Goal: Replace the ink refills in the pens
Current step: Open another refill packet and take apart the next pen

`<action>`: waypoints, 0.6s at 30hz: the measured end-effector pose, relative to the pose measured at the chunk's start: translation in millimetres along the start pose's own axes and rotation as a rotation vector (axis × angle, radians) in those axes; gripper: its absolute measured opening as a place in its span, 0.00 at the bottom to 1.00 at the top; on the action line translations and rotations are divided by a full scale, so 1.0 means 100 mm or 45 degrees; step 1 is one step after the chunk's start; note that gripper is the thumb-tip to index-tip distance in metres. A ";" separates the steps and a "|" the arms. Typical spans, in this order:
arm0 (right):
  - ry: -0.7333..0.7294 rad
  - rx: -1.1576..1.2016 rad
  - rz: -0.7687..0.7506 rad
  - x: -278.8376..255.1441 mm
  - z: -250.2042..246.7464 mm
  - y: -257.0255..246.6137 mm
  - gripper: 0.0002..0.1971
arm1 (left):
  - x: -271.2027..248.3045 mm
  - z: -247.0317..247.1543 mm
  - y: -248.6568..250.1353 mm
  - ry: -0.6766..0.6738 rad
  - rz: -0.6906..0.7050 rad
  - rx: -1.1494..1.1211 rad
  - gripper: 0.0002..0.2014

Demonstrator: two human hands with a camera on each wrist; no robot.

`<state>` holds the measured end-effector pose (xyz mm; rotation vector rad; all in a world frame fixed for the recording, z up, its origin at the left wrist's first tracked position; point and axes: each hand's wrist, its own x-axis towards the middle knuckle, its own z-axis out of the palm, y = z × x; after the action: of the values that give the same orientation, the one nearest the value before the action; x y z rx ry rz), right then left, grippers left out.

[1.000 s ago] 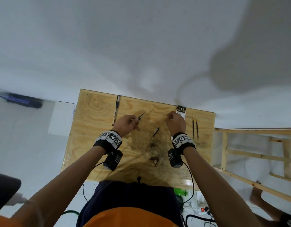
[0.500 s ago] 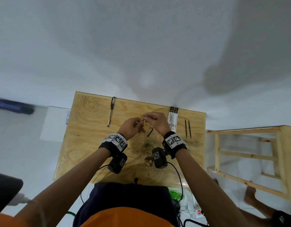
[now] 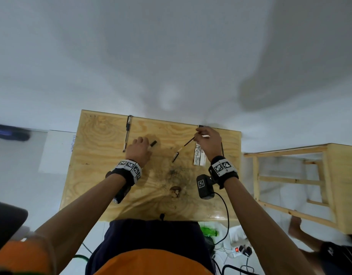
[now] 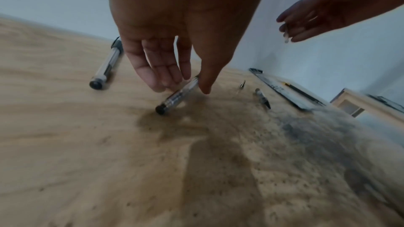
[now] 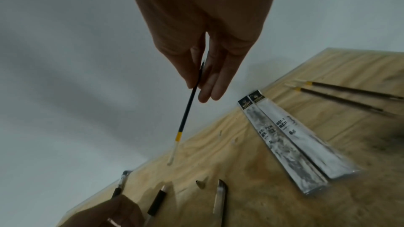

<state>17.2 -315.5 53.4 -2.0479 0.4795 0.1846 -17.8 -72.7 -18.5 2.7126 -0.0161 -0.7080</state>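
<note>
Both hands have moved apart since a moment ago. I see my right hand (image 5: 203, 54) lifted near the desk's (image 3: 103, 175) far right corner, pinching a dark refill (image 5: 188, 110). My left hand (image 4: 174, 44) reaches down with loose fingers touching the clear pen barrel (image 4: 177, 96) on the desk. Its far end is hidden under my fingers.
</note>
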 end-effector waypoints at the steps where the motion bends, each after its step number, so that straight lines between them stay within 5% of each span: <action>1: 0.002 -0.009 -0.012 0.00 -0.03 0.00 0.08 | 0.00 0.01 0.00 -0.009 -0.015 0.028 0.17; 8: -0.034 0.018 0.009 -0.03 -0.03 -0.07 0.11 | -0.03 0.01 0.02 -0.021 -0.040 0.046 0.11; 18: 0.030 0.179 -0.033 -0.04 0.11 -0.33 0.13 | -0.23 -0.09 0.12 0.100 0.181 -0.232 0.08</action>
<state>27.3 -290.3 75.4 -1.9196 0.4674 0.1083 -32.6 -78.7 3.5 2.5329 -0.1181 -0.5344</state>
